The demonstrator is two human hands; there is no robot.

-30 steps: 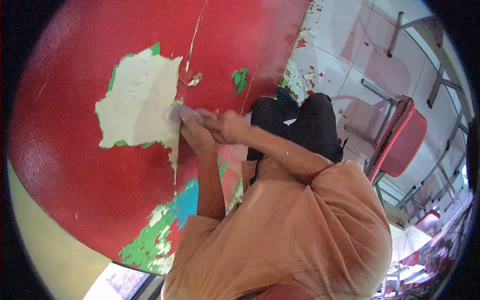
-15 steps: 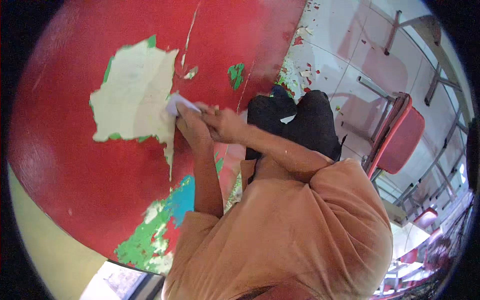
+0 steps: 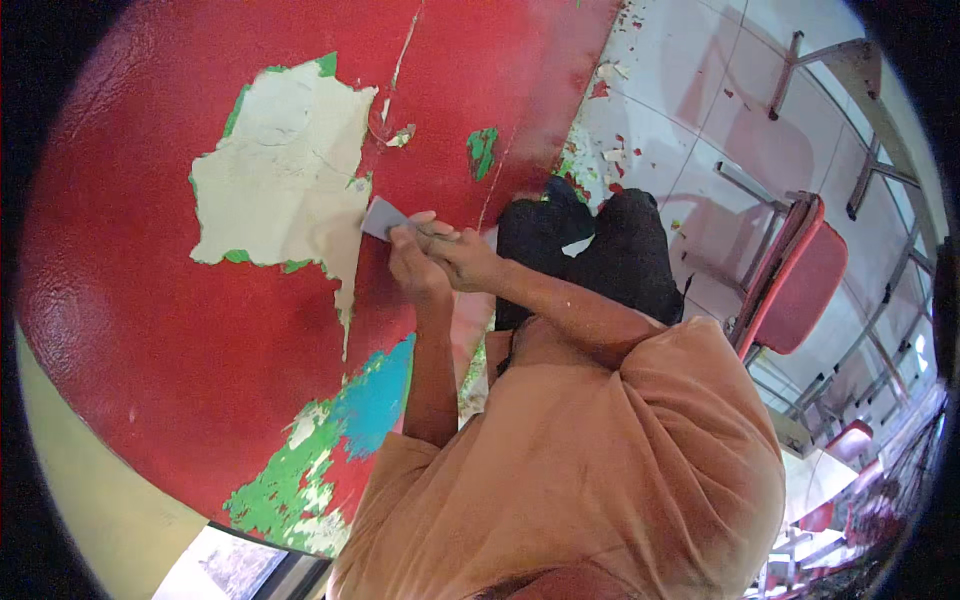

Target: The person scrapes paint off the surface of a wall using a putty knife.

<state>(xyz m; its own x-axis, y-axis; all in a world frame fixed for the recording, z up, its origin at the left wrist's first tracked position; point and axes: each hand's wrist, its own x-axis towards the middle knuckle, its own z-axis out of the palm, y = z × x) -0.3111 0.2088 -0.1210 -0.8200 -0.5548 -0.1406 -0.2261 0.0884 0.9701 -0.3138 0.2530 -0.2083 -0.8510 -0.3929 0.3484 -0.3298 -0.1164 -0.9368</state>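
Observation:
A paint scraper (image 3: 381,218) with a flat grey blade is held in both my hands against the red wall (image 3: 150,350). My left hand (image 3: 417,270) is closed on it, its fingers pressing at the base of the blade. My right hand (image 3: 468,256), just behind, is closed around the handle, which the fingers mostly hide. The blade's front edge lies by the right border of a large cream bare patch (image 3: 285,170) with green paint at its edges. A small curled paint flake (image 3: 402,136) stands off the wall above the blade.
Lower down is a patch of green (image 3: 285,470) and blue (image 3: 375,400) paint. A small green spot (image 3: 482,152) shows to the right. Paint chips (image 3: 613,155) litter the tiled floor (image 3: 690,120) along the wall. A red chair (image 3: 800,290) with metal legs stands at the right.
Both hands and the scraper have shifted a little right, away from the cream patch, and the blade has turned. The wall appears slightly higher in view.

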